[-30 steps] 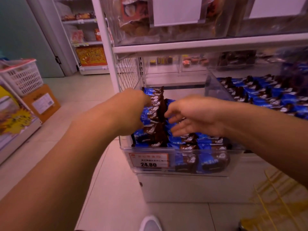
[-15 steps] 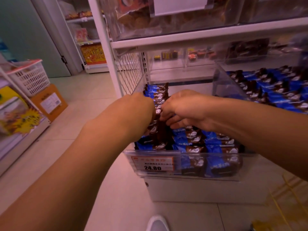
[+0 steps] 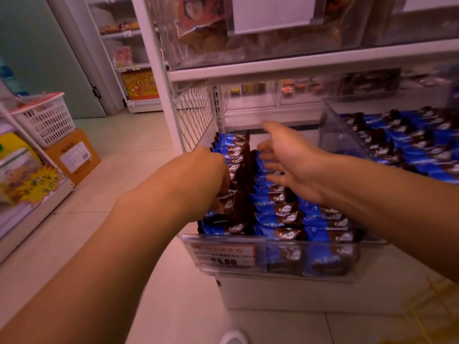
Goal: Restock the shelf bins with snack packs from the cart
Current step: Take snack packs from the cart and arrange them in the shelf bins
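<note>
Blue snack packs [image 3: 275, 209] under left hand [image 3: 198, 175], right hand [image 3: 290, 157].

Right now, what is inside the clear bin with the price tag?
The bin holds rows of blue-and-brown snack packs. The left hand covers part of the left row; the right hand hovers open above the middle. The bin's floor is hidden.

Glossy foil-like wrappers on the snack packs [image 3: 275, 209] are shining under the right fingers [image 3: 269, 167]; the bin [image 3: 280, 274] before them is looking like clear, smooth plastic.
</note>
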Action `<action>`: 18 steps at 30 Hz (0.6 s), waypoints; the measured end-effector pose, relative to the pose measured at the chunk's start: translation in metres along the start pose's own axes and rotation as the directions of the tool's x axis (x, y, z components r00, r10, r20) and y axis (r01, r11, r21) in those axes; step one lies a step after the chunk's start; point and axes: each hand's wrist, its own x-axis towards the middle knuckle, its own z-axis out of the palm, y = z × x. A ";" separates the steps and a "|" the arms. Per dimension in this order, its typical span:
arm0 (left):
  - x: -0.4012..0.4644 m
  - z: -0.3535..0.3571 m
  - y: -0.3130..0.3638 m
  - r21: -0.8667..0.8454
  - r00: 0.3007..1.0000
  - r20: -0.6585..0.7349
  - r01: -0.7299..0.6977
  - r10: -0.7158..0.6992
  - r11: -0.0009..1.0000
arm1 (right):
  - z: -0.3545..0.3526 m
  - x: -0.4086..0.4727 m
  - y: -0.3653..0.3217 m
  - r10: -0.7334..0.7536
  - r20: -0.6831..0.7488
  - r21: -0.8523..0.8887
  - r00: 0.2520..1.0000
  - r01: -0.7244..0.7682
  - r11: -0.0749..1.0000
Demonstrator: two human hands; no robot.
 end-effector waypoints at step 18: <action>0.027 0.055 0.027 -0.340 0.981 0.167 0.153 -0.101 0.928 | 0.039 0.064 -0.009 -0.043 -0.039 0.237 0.998 0.051 0.970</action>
